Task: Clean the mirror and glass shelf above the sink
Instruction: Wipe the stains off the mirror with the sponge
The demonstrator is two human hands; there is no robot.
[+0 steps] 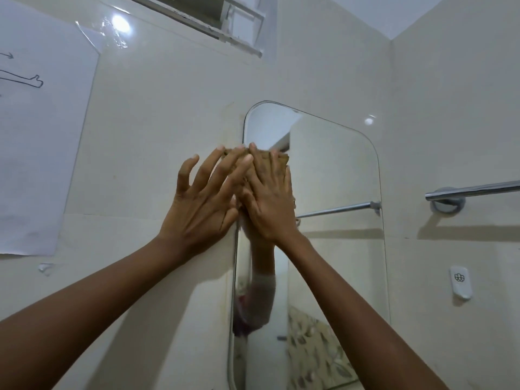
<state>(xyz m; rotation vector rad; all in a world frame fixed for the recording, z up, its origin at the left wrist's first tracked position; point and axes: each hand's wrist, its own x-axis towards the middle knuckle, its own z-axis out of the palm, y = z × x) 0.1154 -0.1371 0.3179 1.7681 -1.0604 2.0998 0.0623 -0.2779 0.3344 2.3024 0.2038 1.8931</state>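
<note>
A tall mirror (332, 192) with rounded corners hangs on the cream wall. My right hand (270, 204) lies flat on a tan cloth (281, 160), pressing it against the mirror's upper left area. My left hand (205, 198) is beside it, fingers spread, with its long fingertips touching the cloth's top left edge where the mirror's rim meets the wall. Most of the cloth is hidden under my hands. The glass shelf and the sink are out of view.
A chrome towel bar (472, 191) sticks out of the wall right of the mirror, above a small white wall fitting (460, 281). A paper sheet (42, 142) with a drawing is taped to the wall at left. A window frame (225, 26) runs overhead.
</note>
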